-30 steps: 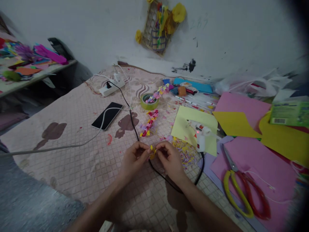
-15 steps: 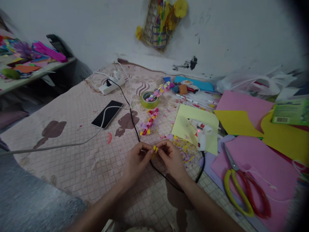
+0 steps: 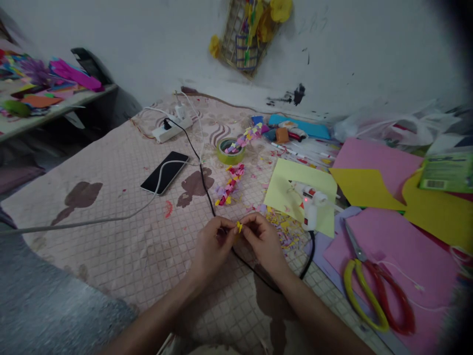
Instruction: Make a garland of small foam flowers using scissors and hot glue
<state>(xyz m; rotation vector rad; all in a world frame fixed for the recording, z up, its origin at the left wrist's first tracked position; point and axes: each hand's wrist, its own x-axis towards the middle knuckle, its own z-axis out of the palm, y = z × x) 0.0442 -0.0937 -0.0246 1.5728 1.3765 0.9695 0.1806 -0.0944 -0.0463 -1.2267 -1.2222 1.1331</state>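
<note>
Between the fingertips of both hands is a small yellow paper piece [image 3: 239,227], partly hidden by the fingers. My left hand [image 3: 214,244] pinches it from the left and my right hand [image 3: 263,241] from the right, both closed. Just beyond them lies a strand of pink, red and yellow paper pieces [image 3: 231,185]. A second strand in pink, lilac and yellow [image 3: 246,138] rests against a roll of green tape [image 3: 231,157]. Beside my right hand are yellow and purple paper shreds [image 3: 286,229]. A white glue gun [image 3: 311,209] with a lit red light sits on a pale yellow sheet [image 3: 277,185].
Large scissors [image 3: 364,276] with yellow and red handles lie on pink sheets [image 3: 417,266] at the right. A phone [image 3: 165,172] and a power strip [image 3: 172,130] are farther left. A black cord [image 3: 254,273] runs under my hands; a white cable [image 3: 92,223] crosses the left side.
Less of the yellow paper piece shows between my fingertips, and it sits at a slightly different angle. Both hands keep their pinch in nearly the same place. The view has shifted slightly.
</note>
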